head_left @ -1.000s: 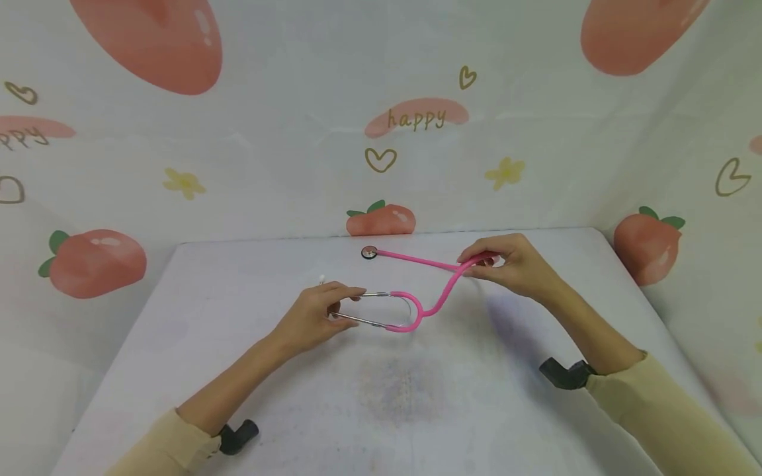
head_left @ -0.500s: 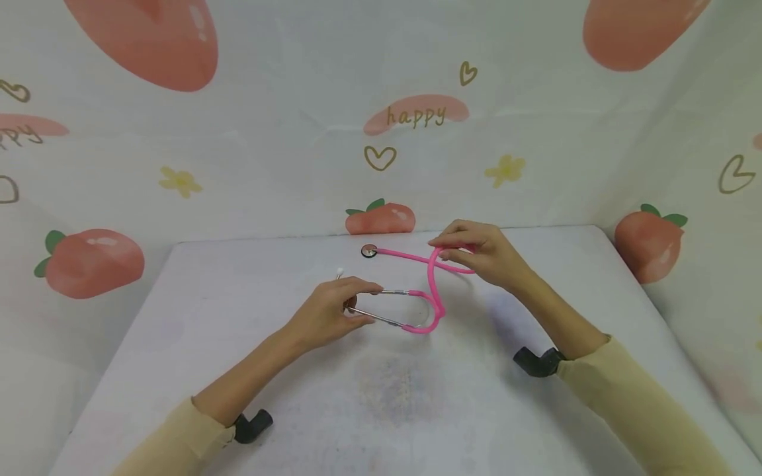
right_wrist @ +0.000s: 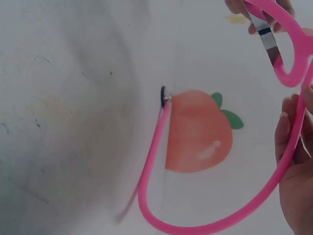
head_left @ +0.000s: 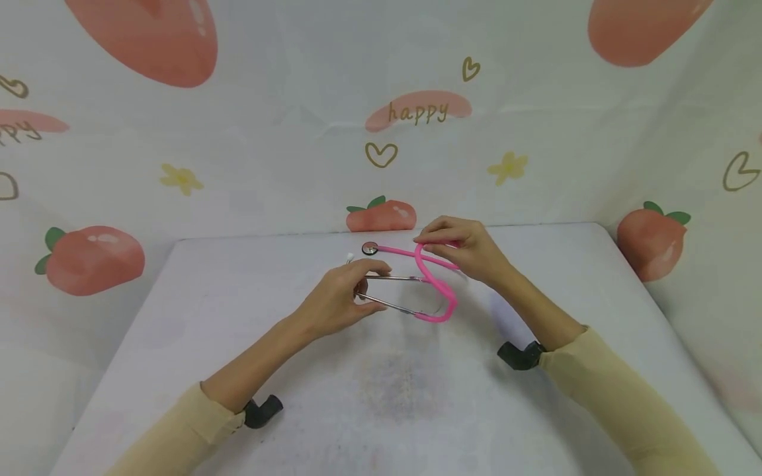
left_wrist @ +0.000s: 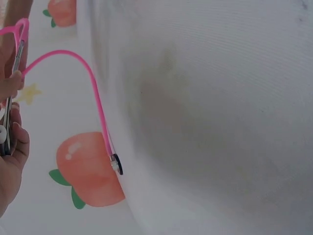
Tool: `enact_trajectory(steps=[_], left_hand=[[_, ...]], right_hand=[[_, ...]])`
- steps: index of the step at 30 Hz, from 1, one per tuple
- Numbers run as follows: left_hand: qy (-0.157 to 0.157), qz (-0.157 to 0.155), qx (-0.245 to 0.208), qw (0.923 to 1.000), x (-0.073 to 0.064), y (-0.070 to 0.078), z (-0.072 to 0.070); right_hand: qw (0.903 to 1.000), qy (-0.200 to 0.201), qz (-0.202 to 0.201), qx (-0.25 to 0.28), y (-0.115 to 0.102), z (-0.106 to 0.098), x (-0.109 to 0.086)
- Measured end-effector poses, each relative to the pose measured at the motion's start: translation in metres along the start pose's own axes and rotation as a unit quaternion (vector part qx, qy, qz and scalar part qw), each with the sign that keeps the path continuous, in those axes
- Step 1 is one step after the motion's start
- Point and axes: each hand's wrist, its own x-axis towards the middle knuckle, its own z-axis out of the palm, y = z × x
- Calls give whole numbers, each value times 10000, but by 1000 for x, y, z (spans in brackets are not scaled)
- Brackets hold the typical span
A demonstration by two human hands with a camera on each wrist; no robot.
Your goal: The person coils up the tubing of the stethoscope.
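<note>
A pink stethoscope (head_left: 450,294) is stretched between both hands above the white table. My left hand (head_left: 333,301) grips its metal ear tubes (head_left: 395,307), fingers on the far one and thumb by the near one. One white eartip (head_left: 350,258) pokes out behind that hand. My right hand (head_left: 473,248) pinches the pink tubing, which bends over into a loop near the fingertips. The round chest piece (head_left: 370,248) is at the table's back edge. In the right wrist view, the tubing (right_wrist: 143,188) sags in a curve from the right hand (right_wrist: 298,161) to the chest piece (right_wrist: 164,97).
The white table (head_left: 393,396) ends at a back wall cloth (head_left: 286,165) printed with peaches, hearts and flowers. Dark angled pieces (head_left: 264,411) sit at both sleeve cuffs.
My right hand has moved left, folding the tubing back over itself. My left hand has shifted right and slightly away with the ear tubes. The chest piece has stayed almost in place.
</note>
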Motion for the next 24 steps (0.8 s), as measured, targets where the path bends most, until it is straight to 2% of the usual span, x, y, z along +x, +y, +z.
enact_trajectory(steps=[5,10,19,24], left_hand=[[86,29,-114,9999,3,2,1],[176,78,-222,9996,3,3,3],[-112,329,-315,9989,1,4,6],[-67,435,-434,9981,-2,2,8]], right_hand=[[10000,-47,60,37,27,8,-1],[9992,-201,280,179,30,18,-1],[9955,-624,568,431,30,27,-5],[9940,-883,531,364,32,27,-4]])
